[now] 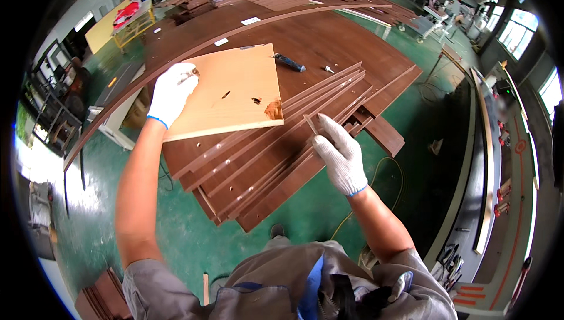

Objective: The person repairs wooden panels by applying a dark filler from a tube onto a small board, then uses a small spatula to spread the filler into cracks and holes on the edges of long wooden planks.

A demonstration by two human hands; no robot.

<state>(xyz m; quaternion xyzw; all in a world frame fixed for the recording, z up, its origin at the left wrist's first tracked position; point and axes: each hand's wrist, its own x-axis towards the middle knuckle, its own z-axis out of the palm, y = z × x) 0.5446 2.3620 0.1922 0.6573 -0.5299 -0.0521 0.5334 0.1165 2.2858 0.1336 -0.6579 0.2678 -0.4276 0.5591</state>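
Note:
My left hand [173,92], in a white glove with a blue cuff edge, is at the left side of a pale tan board [238,82]. Its fingers are curled together at the board's edge; what they hold, if anything, is too small to make out. My right hand [341,158], gloved too, is closed in a pinch on a small thin brown strip [310,124]. That strip is tilted above a row of long brown profiles [252,146]. Dark marks and an orange-brown stain [274,109] show on the tan board. A dark-blue-handled tool [289,62] lies beyond the board's right corner.
Beneath everything is a large brown panel stack [346,32]. A small white-tipped piece [329,69] lies on it. One long brown strip [194,49] arches across the far side. A yellow cable [402,188] runs over the green floor. Brown pieces [101,296] stand at lower left.

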